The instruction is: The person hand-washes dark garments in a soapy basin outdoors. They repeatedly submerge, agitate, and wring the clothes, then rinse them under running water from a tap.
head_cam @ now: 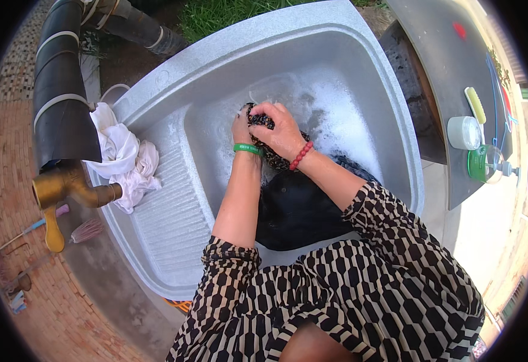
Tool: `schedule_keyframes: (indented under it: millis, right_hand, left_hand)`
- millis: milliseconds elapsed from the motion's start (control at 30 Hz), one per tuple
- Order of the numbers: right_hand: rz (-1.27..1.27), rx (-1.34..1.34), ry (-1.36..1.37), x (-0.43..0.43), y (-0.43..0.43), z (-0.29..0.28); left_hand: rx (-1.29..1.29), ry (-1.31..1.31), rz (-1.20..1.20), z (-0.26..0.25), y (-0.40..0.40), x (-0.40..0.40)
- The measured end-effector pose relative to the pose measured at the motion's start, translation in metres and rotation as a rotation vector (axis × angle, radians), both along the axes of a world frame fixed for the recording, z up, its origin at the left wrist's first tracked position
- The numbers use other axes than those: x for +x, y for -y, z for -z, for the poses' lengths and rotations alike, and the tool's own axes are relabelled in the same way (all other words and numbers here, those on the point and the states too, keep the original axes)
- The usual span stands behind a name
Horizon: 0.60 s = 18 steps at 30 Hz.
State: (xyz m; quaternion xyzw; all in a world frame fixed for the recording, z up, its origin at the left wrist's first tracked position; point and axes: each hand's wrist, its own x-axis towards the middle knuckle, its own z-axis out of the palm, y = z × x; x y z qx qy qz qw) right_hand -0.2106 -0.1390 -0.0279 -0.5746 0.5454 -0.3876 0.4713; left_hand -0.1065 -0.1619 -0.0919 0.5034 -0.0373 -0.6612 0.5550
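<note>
Both my hands are over the grey wash sink [336,50], bunching a dark patterned cloth [275,154] between them. My left hand [242,126], with a green wristband, grips the cloth's far left end. From the right, my right hand [282,129], with a red bead bracelet at the wrist, has its fingers closed on the same cloth. Soapy water with white suds [345,122] lies around and beyond them. A black garment [300,208] spreads in the sink nearer to me, below my forearms. At the left, white cloths [119,149] lie bunched at the ribbed washboard [168,199].
A brass tap [73,185] juts over the sink's left edge beneath a black-wrapped pipe [60,90]. On the grey side table [431,59] at right are a brush [475,105], a white tub [463,132], a pump bottle [485,164] and blue hangers [495,99].
</note>
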Motion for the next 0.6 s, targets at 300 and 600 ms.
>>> schedule_keyframes:
  millis: [300, 600]
  right_hand:
    - [-0.095, -0.474, -0.394, -0.064, 0.005, -0.045]
    - [-0.080, 0.074, -0.348, -0.114, 0.045, 0.078]
  left_hand:
    - [-0.444, 0.656, 0.049, -0.078, -0.044, 0.036]
    - [0.067, 1.212, 0.584, -0.008, -0.055, 0.111]
